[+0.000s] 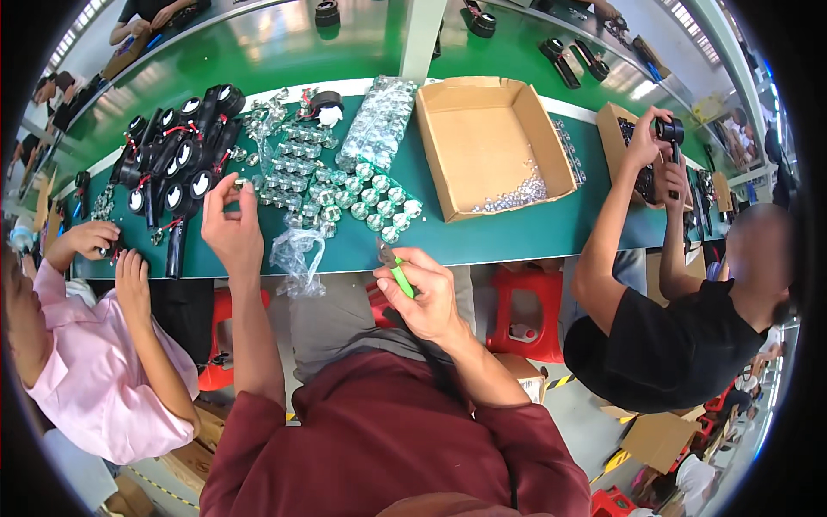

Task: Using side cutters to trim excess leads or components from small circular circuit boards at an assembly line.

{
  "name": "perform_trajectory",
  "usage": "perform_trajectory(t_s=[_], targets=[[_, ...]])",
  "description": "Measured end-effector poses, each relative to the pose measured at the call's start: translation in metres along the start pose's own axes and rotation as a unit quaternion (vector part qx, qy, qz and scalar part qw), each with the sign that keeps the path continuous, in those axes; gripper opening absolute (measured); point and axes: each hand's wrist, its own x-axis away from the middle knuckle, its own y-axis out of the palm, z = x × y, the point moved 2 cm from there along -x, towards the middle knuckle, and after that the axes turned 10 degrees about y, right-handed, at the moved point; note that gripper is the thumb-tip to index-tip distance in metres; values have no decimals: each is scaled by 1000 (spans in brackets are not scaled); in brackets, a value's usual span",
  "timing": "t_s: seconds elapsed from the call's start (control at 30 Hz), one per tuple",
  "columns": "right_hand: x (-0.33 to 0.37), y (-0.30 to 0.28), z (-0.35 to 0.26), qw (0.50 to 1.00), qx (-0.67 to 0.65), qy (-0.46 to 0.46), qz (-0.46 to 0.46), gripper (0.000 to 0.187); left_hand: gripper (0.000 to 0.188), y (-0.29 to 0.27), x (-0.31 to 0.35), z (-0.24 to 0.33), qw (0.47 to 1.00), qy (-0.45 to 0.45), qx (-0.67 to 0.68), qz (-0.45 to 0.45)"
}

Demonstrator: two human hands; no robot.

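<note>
My left hand is raised over the table's front edge, thumb and fingertips pinched on a small shiny part. Its details are too small to make out. In my right hand I grip side cutters with green handles, their metal jaws pointing up and away from me. Just beyond the jaws lie rows of round, clear-and-silver parts, with more stacked rows to their left. A crumpled clear plastic bag hangs over the table edge between my hands.
An open cardboard box holds small clear bits. Left of it lies a wrapped pack of parts. Black round-headed devices are piled at left. Co-workers in pink and black sit either side.
</note>
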Motion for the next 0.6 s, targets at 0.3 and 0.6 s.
perform_trajectory(t_s=[0.3, 0.6], targets=[[3, -5, 3, 1000, 1, -2, 10, 12, 23, 9, 4, -9, 999, 28, -22, -29], [4, -56, -14, 969, 129, -69, 201, 11, 24, -11, 29, 2, 999, 27, -19, -23]])
